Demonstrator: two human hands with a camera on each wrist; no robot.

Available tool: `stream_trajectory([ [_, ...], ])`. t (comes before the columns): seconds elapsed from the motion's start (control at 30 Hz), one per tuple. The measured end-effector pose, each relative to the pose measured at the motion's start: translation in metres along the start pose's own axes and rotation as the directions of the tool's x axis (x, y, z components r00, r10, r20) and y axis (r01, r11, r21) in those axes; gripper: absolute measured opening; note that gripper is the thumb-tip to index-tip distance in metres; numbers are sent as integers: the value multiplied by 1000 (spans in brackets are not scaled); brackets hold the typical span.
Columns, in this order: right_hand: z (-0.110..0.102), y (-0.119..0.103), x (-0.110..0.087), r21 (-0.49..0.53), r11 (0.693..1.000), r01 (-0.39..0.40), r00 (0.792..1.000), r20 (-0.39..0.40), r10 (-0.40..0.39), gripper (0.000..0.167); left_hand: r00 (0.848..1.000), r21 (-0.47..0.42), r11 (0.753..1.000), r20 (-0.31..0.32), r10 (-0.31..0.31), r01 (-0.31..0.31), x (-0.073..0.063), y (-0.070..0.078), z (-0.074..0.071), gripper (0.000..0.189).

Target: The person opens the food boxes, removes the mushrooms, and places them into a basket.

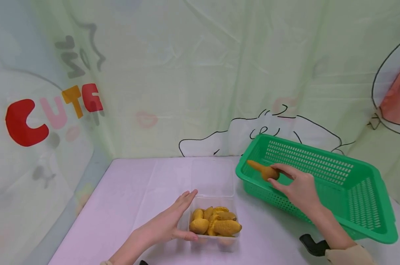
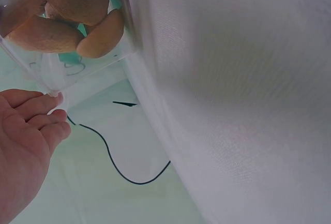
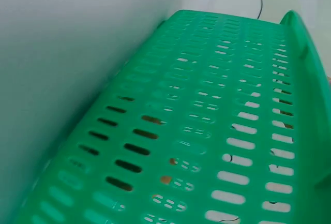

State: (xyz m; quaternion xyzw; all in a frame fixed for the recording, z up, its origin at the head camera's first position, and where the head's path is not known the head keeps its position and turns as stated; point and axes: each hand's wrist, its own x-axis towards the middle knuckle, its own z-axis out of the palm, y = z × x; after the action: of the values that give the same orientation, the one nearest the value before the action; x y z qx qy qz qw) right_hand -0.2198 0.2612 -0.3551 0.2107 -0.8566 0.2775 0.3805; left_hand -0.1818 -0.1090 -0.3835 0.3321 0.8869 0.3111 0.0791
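My right hand (image 1: pixel 300 189) pinches an orange-brown, gourd-shaped piece with a long narrow neck (image 1: pixel 264 170) between thumb and fingers, above the left end of a green plastic basket (image 1: pixel 378 206). Its neck points left. A clear plastic box (image 1: pixel 214 241) holds several yellow-brown, knobbly pieces (image 1: pixel 224 227); some also show as brown pieces (image 2: pixel 62 35) through the box wall in the left wrist view. My left hand (image 1: pixel 171 219) is at the box's left side, fingers extended and thumb near the front rim. In the right wrist view the basket side (image 3: pixel 207 110) hides the right hand's grip.
Behind the box lies its clear lid (image 1: pixel 213 178), flat on the white cloth-covered table (image 1: pixel 137 191). Black straps (image 1: pixel 314 246) show by both wrists. A pale printed curtain (image 1: pixel 173 73) hangs behind and to the left. Brown patches show through some basket slots.
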Motion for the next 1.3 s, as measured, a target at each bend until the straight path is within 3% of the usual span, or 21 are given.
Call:
stream_trajectory([
  [0.33, 3, 7, -3, -39, 999, -20, 999, 49, 22, 41, 1000, -4, 1000, 3, -12, 12, 1, 0, 0, 109],
  [0.7, 3, 5, -3, -25, 1000, -16, 1000, 6, 16, 37, 1000, 9, 1000, -5, -1, 1, 1, 0, 0, 109],
  [1.3, 2, 6, -3, 31, 999, -21, 1000, -2, 21, 37, 1000, 10, 1000, 1, 9, -9, 1, 0, -1, 108],
])
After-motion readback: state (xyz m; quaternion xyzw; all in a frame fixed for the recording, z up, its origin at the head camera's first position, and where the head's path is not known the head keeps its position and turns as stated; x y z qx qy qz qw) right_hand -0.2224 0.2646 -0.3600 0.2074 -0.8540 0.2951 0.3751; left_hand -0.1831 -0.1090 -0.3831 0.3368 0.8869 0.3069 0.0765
